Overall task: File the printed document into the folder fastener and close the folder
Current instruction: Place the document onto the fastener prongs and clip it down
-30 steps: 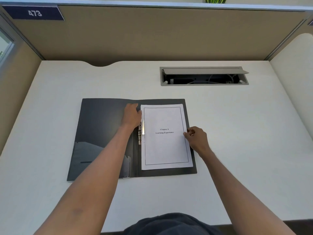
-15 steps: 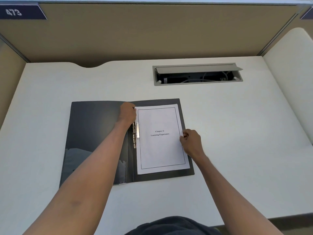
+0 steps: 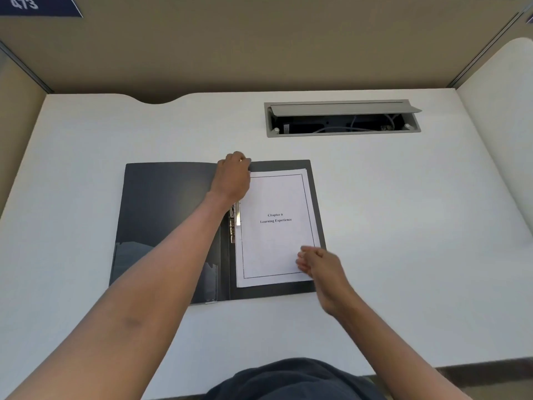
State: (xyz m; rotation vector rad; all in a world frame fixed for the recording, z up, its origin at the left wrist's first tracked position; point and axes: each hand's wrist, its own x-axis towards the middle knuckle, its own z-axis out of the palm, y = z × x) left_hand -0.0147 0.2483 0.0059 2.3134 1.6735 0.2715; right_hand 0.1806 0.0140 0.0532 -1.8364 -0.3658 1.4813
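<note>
A dark grey folder [image 3: 167,209] lies open on the white desk. The printed document [image 3: 277,241], titled "Chapter 6 Learning Experience", lies on the folder's right half. A metal fastener [image 3: 234,223] sits along the spine at the document's left edge. My left hand [image 3: 233,177] rests at the top of the spine by the document's upper left corner, fingers curled down; what they touch is hidden. My right hand [image 3: 320,264] hovers over the document's lower right corner, fingers loosely bent and blurred, gripping nothing that I can see.
A grey cable tray [image 3: 343,118] with its lid raised is set into the desk [image 3: 403,226] behind the folder. Beige partition walls [image 3: 259,47] enclose the desk at the back and sides. The desk's front edge is near my body.
My right hand has slid from the document's right edge down to its lower right corner. My left hand has moved up the spine to the folder's top edge.
</note>
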